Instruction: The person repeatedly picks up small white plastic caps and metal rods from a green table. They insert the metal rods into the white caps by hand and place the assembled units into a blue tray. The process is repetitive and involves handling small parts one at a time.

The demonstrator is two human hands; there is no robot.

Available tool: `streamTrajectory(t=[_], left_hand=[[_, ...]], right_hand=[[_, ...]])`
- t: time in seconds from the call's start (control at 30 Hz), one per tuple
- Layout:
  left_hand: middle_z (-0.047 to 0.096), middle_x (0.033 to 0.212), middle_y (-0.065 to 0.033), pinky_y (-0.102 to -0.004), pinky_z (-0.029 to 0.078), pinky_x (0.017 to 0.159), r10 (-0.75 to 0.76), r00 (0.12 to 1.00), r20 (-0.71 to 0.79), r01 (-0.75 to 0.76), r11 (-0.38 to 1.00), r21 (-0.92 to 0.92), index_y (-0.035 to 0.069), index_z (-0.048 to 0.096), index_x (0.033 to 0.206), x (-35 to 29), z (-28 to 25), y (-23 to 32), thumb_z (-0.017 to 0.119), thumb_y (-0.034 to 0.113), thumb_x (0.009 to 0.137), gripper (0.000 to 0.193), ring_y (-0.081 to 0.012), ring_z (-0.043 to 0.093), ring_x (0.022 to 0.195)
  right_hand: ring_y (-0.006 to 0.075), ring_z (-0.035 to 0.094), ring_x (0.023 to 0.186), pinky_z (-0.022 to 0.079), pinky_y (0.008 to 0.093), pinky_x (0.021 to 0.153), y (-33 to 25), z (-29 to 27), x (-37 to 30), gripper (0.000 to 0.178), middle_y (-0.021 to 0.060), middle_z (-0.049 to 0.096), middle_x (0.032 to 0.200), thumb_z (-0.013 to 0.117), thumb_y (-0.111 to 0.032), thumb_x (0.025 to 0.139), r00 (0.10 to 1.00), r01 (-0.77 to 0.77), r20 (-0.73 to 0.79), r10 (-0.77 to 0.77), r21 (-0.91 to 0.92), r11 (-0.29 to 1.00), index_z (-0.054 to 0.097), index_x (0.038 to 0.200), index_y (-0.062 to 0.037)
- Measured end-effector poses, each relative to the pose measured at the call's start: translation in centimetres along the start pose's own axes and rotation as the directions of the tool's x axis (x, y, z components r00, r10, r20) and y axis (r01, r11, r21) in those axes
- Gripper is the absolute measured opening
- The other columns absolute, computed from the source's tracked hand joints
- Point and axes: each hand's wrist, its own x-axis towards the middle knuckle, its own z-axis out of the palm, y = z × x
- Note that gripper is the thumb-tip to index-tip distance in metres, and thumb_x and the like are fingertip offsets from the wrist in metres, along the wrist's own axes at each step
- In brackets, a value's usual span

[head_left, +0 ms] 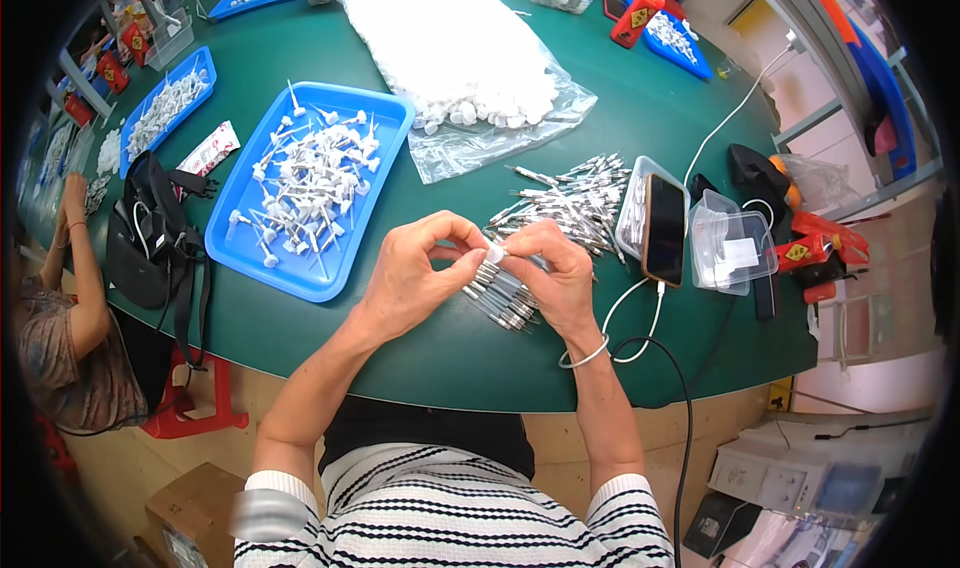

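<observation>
My left hand (425,268) and my right hand (552,273) meet above the green table, thumbs and forefingers pinched around a small white round cap (494,254). Whether a metal rod is joined to that cap is hidden by my fingers. Just below my fingertips lies a row of slim silver metal rods (505,303). Beyond my right hand spreads a larger loose heap of similar rods (575,203). To the left, a blue tray (225,258) holds many white-headed pins (315,183). A clear plastic bag (450,153) of white caps (470,68) lies open farther off.
Right of the rod heap are a clear box (632,208), a phone (665,230) on a white cable and another plastic box (735,243). A black bag (150,238) sits at the left edge near another person's arm (88,278). A red bottle (640,13) stands far back.
</observation>
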Motion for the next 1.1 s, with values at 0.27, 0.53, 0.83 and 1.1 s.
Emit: streamTrajectory(t=[0.27,0.53,0.83,1.1], left_hand=[[0.056,0.081,-0.0093,-0.0302,0.049,0.065,0.239,0.965,0.107,-0.26,0.837,0.482,-0.001,0.054,0.086,0.4,0.0,0.5,0.06,-0.003,0.081,0.009,-0.0199,0.059,0.076],[0.054,0.079,-0.0109,-0.0324,0.047,0.062,0.244,0.968,0.052,-0.241,0.861,0.448,0.0,0.052,0.087,0.2,0.5,0.2,0.059,-0.005,0.08,0.011,-0.0231,0.058,0.068],[0.057,0.079,-0.0127,-0.034,0.048,0.06,0.056,0.998,-0.035,-0.053,0.995,0.079,0.0,0.052,0.088,-0.3,1.0,-0.7,0.059,0.0,0.084,0.008,-0.026,0.061,0.071],[0.053,0.078,-0.0114,-0.0379,0.047,0.059,0.443,0.896,-0.011,-0.375,0.771,0.515,0.002,0.052,0.087,-0.2,1.2,-0.2,0.061,-0.005,0.077,0.016,-0.0291,0.057,0.066]], right_hand=[[0.0205,0.06,0.078,0.048,0.0303,0.069,0.0,0.1,0.2,0.019,0.006,0.066,0.08,0.077,0.003,0.068,0.982,0.183,0.01,-0.187,-0.273,0.944,0.068,0.083,-0.0046],[0.0217,0.058,0.075,0.047,0.0321,0.067,0.1,0.2,0.3,0.018,0.0062,0.065,0.077,0.077,0.0,0.068,0.979,0.196,-0.001,-0.204,-0.279,0.94,0.068,0.083,-0.0047],[0.019,0.059,0.077,0.048,0.0303,0.068,-0.2,0.2,0.0,0.016,0.0057,0.065,0.077,0.077,0.001,0.07,0.999,0.042,0.011,-0.041,-0.126,0.991,0.069,0.084,-0.0038],[0.0191,0.06,0.079,0.047,0.0301,0.071,-0.2,0.1,0.1,0.015,0.0062,0.066,0.079,0.075,0.002,0.072,0.999,0.033,0.019,-0.032,-0.078,0.996,0.069,0.084,-0.0034]])
